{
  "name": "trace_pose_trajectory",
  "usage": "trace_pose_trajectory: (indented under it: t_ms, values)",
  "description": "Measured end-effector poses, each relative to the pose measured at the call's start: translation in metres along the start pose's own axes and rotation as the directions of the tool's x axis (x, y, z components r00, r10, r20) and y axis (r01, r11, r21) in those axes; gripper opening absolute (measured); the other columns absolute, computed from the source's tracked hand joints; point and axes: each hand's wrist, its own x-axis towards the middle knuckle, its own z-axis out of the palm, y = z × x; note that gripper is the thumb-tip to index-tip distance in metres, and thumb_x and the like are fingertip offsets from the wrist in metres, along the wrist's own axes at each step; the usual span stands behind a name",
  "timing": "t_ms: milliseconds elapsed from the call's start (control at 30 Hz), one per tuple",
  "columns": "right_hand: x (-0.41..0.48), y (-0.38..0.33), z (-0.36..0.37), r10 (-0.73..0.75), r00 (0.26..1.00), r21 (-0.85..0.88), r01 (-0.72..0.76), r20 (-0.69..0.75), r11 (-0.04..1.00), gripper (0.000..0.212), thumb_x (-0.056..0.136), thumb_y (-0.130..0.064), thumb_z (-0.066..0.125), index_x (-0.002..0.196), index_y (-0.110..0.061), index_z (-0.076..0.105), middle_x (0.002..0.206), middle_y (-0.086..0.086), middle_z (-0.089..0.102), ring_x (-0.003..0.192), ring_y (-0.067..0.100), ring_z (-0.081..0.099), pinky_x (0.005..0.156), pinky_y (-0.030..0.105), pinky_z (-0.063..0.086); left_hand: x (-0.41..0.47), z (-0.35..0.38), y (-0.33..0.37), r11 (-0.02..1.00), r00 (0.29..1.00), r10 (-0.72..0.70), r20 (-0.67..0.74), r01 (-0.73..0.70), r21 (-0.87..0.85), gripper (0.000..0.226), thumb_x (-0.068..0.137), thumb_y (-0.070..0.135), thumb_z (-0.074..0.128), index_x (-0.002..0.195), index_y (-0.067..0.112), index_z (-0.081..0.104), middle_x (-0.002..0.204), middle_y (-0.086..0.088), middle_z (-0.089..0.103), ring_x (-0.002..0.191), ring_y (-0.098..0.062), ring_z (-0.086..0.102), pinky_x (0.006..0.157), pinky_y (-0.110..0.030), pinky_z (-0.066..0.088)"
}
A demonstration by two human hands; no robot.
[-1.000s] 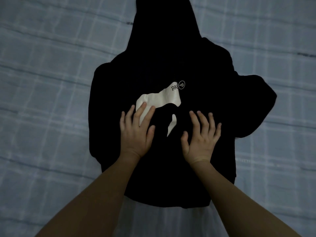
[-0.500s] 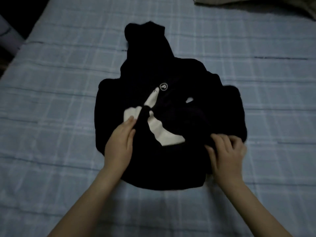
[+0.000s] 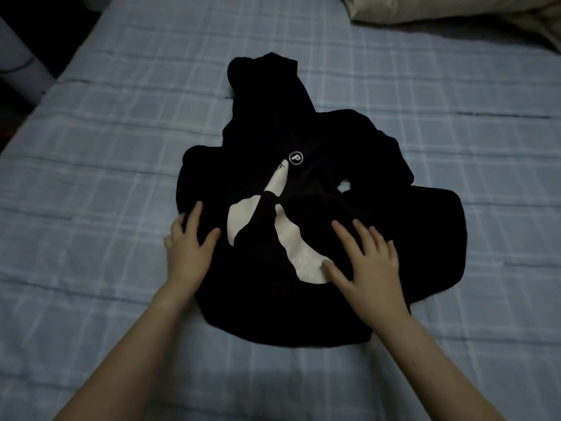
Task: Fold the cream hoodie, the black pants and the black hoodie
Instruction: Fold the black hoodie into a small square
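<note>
The black hoodie lies bunched on the bed, hood pointing away from me, with a creased white print and a round "P" logo on its front. My left hand rests on the hoodie's left edge with fingers spread. My right hand lies flat on the cloth at the right of the print, fingers straight and thumb touching the white patch. The cream hoodie and the black pants are out of view.
The bed has a light blue checked sheet. A cream pillow or bedding sits at the far right corner. The bed's left edge drops to a dark floor with a pale object.
Earlier both hands pressed flat on the hoodie; then the view pulled back and my right hand gripped its right side. Now that hand lies flat again and the left hand has shifted to the left edge.
</note>
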Motion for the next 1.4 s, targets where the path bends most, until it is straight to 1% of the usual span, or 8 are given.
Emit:
trace_pose_trajectory:
  t_ms: [133, 233, 467, 633, 800, 1033, 1267, 1400]
  values:
    - [0.000, 0.002, 0.019, 0.028, 0.999, -0.005, -0.028, -0.014, 1.000, 0.047, 0.096, -0.038, 0.061, 0.140, -0.022, 0.057, 0.143, 0.003, 0.056, 0.128, 0.031, 0.050, 0.114, 0.054, 0.032, 0.001, 0.002, -0.003, 0.969, 0.964, 0.248, 0.091, -0.247, -0.022, 0.058, 0.091, 0.005, 0.063, 0.144, 0.024, 0.049, 0.143, 0.000, 0.044, 0.127, -0.010, 0.045, 0.099, -0.009, 0.031]
    - [-0.005, 0.002, 0.017, 0.021, 0.996, 0.048, -0.017, -0.085, 0.999, 0.040, 0.092, -0.028, 0.070, 0.130, -0.015, 0.067, 0.129, 0.007, 0.065, 0.110, 0.034, 0.059, 0.099, 0.054, 0.046, -0.005, -0.005, -0.006, 0.966, 0.966, 0.238, 0.106, -0.224, -0.128, 0.058, 0.091, 0.003, 0.064, 0.143, 0.024, 0.050, 0.137, 0.004, 0.045, 0.124, -0.002, 0.042, 0.093, 0.006, 0.024]
    - [0.029, -0.029, -0.012, 0.147, 0.979, 0.419, -0.075, -0.142, 0.905, 0.059, 0.090, -0.057, 0.054, 0.143, -0.033, 0.048, 0.139, -0.004, 0.052, 0.128, 0.015, 0.048, 0.104, 0.035, 0.042, 0.016, -0.017, -0.002, 0.928, 0.995, 0.089, 0.040, -0.068, -0.366, 0.062, 0.089, 0.036, 0.069, 0.138, 0.055, 0.038, 0.139, 0.004, 0.028, 0.125, -0.001, 0.039, 0.100, -0.004, 0.028]
    - [0.099, -0.075, -0.012, 0.164, 0.986, 0.557, -0.122, -0.025, 0.821, 0.081, 0.081, -0.076, 0.049, 0.150, -0.054, 0.012, 0.161, 0.006, 0.026, 0.146, 0.030, 0.031, 0.115, 0.054, 0.033, 0.084, -0.015, 0.023, 0.993, 0.999, 0.020, -0.030, -0.023, -0.114, 0.075, 0.083, 0.064, 0.061, 0.147, 0.052, 0.023, 0.162, -0.007, 0.003, 0.148, -0.030, 0.006, 0.118, -0.047, 0.019]
    - [0.126, -0.079, 0.021, 0.154, 0.986, 0.366, -0.169, 0.069, 0.915, 0.087, 0.078, -0.073, 0.059, 0.144, -0.066, 0.003, 0.165, 0.006, 0.011, 0.144, 0.042, 0.021, 0.113, 0.060, 0.030, 0.151, 0.000, 0.057, 0.945, 0.948, 0.298, 0.116, -0.309, 0.103, 0.080, 0.081, 0.075, 0.050, 0.151, 0.047, 0.022, 0.164, -0.008, 0.012, 0.151, -0.030, 0.005, 0.122, -0.050, 0.010]
    - [0.122, -0.048, 0.067, 0.202, 0.965, 0.326, -0.139, -0.168, 0.935, 0.083, 0.072, -0.084, 0.052, 0.144, -0.070, 0.012, 0.164, 0.002, 0.009, 0.138, 0.040, 0.020, 0.105, 0.056, 0.037, 0.183, 0.031, 0.060, 0.908, 0.917, 0.204, 0.343, -0.308, 0.285, 0.084, 0.078, 0.082, 0.046, 0.149, 0.056, 0.007, 0.152, -0.020, 0.035, 0.137, -0.043, 0.031, 0.114, -0.049, 0.026]
    - [0.138, -0.031, 0.082, 0.230, 0.951, 0.340, -0.151, -0.206, 0.928, 0.073, 0.069, -0.084, 0.055, 0.136, -0.057, 0.041, 0.150, -0.003, 0.035, 0.132, 0.024, 0.030, 0.093, 0.034, 0.035, 0.153, 0.019, 0.044, 0.950, 0.899, 0.277, 0.339, -0.203, -0.237, 0.079, 0.070, 0.069, 0.070, 0.140, 0.061, 0.033, 0.148, 0.018, 0.043, 0.131, 0.000, 0.043, 0.101, -0.017, 0.032]
    - [0.133, -0.035, 0.070, 0.271, 0.940, 0.504, -0.135, -0.206, 0.853, 0.057, 0.072, -0.061, 0.076, 0.124, -0.046, 0.059, 0.141, -0.005, 0.045, 0.130, 0.018, 0.041, 0.095, 0.025, 0.035, 0.131, 0.016, 0.039, 0.881, 0.927, 0.283, 0.246, -0.150, -0.449, 0.076, 0.079, 0.043, 0.078, 0.144, 0.049, 0.039, 0.132, 0.032, 0.046, 0.109, 0.030, 0.043, 0.083, 0.005, 0.035]
